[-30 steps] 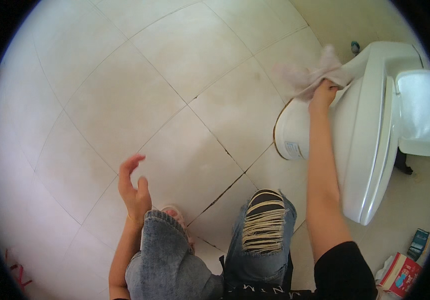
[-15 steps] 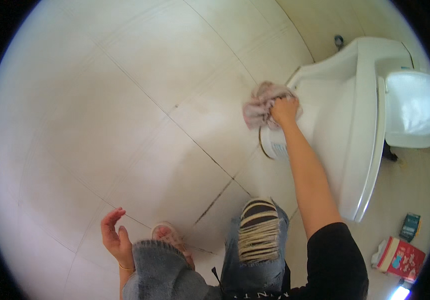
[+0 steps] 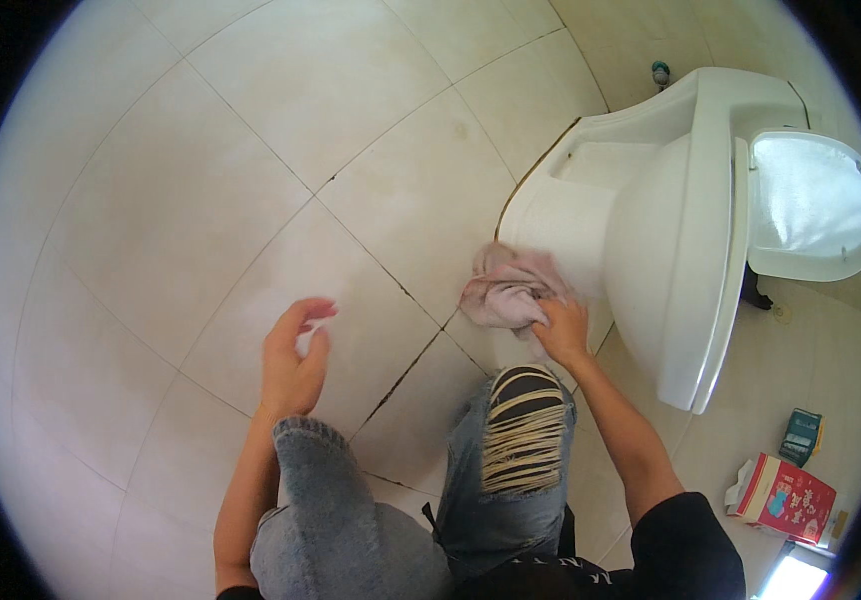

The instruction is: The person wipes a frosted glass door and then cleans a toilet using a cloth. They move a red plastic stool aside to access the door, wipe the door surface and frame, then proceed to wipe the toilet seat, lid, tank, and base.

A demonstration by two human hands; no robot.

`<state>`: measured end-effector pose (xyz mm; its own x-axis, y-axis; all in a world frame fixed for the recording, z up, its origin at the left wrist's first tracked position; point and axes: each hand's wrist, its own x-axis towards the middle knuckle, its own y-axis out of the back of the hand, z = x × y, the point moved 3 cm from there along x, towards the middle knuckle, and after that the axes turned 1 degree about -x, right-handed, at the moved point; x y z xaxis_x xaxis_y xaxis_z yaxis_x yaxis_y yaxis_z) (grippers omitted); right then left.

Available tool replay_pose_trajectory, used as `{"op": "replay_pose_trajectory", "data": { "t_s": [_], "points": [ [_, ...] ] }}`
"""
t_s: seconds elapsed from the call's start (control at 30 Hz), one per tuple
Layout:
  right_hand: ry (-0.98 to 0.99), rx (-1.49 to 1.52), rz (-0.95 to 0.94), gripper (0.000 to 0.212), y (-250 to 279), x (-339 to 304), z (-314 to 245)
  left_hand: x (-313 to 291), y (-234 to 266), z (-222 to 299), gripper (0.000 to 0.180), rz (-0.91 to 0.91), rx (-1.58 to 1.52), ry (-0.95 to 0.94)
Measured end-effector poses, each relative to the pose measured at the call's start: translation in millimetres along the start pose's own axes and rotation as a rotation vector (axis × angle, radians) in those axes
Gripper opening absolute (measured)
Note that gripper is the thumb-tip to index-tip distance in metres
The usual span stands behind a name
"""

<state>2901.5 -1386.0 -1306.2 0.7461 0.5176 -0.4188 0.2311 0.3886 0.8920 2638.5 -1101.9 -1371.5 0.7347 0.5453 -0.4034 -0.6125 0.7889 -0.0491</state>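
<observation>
A crumpled pale pink cloth (image 3: 511, 295) is bunched against the front foot of the white toilet (image 3: 666, 230), low by the floor. My right hand (image 3: 563, 330) grips the cloth's near right side, its fingertips partly buried in the folds. Over the floor tiles to the left, my left hand (image 3: 296, 358) hovers in front of my knee. Its fingers are curved and apart from the thumb, and no object can be made out in it.
The toilet's raised lid (image 3: 816, 200) is at the far right. On the floor at the lower right lie a red tissue box (image 3: 789, 500), a dark green packet (image 3: 801, 437) and a lit screen (image 3: 794, 578). My bent knees in torn jeans (image 3: 521, 440) are between my arms.
My right hand has drawn the cloth nearer along the toilet's foot, still holding it. My left hand has moved forward and to the right, away from beside my knee.
</observation>
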Motion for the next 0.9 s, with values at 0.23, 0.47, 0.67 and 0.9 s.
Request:
{"op": "replay_pose_trajectory", "data": {
  "t_s": [0.23, 0.47, 0.67, 0.9],
  "points": [
    [-0.236, 1.3, -0.343, 0.036, 36, -5, -16, 70, -69, -3, 0.038, -0.318, -0.327, -0.001],
    [-0.346, 2.058, -0.436, 0.043, 30, -12, -25, 101, -125, -23, 0.051, -0.611, -1.078, 0.46],
    [-0.162, 1.609, -0.239, 0.048, 46, -2, -57, 66, -167, -5, 0.054, -0.788, -1.367, 0.559],
    [0.349, 0.291, 0.066, 0.073, 68, -46, -59, 50, -184, 23, 0.046, -0.783, -1.298, 0.539]
  ]
}}
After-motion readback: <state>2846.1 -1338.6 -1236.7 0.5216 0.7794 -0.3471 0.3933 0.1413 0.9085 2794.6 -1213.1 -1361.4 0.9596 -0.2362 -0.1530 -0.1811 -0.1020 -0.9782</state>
